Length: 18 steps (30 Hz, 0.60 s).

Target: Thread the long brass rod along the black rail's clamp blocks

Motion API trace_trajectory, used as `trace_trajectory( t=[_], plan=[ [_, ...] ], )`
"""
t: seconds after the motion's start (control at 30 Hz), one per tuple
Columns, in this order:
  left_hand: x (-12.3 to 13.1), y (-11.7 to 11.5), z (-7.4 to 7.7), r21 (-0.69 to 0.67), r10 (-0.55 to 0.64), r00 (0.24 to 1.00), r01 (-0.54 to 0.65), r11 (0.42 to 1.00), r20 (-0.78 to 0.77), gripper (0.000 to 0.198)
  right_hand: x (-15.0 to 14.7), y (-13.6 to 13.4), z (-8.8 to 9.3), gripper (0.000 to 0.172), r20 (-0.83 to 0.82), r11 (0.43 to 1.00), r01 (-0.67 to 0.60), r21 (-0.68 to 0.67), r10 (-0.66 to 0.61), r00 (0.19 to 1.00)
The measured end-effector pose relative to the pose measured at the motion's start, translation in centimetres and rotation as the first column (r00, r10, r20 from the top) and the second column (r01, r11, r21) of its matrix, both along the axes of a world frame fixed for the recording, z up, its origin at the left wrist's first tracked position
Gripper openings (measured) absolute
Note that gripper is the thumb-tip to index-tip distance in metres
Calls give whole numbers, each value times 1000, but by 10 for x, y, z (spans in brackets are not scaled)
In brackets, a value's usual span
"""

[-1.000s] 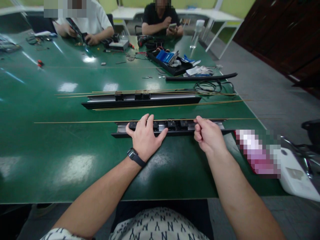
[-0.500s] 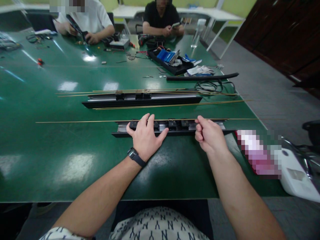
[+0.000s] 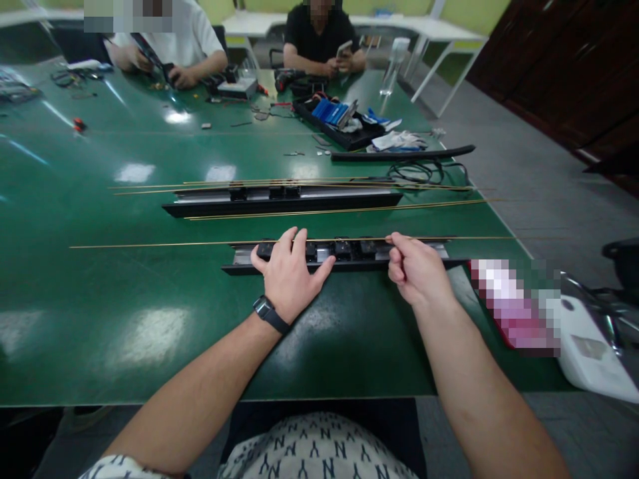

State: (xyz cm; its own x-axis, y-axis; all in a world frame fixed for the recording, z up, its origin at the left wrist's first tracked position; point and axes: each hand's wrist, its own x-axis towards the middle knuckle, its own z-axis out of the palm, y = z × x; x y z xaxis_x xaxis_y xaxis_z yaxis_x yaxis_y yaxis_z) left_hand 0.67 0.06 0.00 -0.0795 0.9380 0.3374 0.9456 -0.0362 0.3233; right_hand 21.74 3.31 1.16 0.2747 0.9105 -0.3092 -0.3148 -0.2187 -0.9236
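Observation:
A black channel-shaped rail (image 3: 439, 253) with a silvery inside lies lengthwise on the green table in front of me, with several black blocks (image 3: 342, 250) seated in it. Along its far edge runs a long, thin brass-coloured rod (image 3: 150, 245), reaching past both ends of the rail. My left hand (image 3: 292, 269), fingers spread, rests across the left part of the rail and over the blocks there. Toward the right end, my right hand (image 3: 414, 266) is closed in a pinch, thumb and forefinger at the rod; the exact contact is partly hidden.
Farther back lies a second black rail (image 3: 279, 204) with more thin rods around it. A black strip (image 3: 404, 154), cables and a black tray (image 3: 349, 136) stand beyond. A white device (image 3: 589, 352) sits at the right edge. Two people are across the table.
My right fingertips have shifted slightly left and down along the rod. My left hand stays on the rail. Across the table, one person's phone has tilted more upright.

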Motion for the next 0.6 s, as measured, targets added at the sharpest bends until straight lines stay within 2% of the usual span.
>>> trace_trajectory(
  t=[0.37,0.6],
  plan=[
    [0,1,-2,15,-8,1000,8,1000,-2,62,-1,2,-1,26,14,999,37,-30,-37,999],
    [0,1,-2,7,-5,1000,5,1000,-1,61,0,4,-4,24,10,999,43,-25,-42,999]
  ],
)
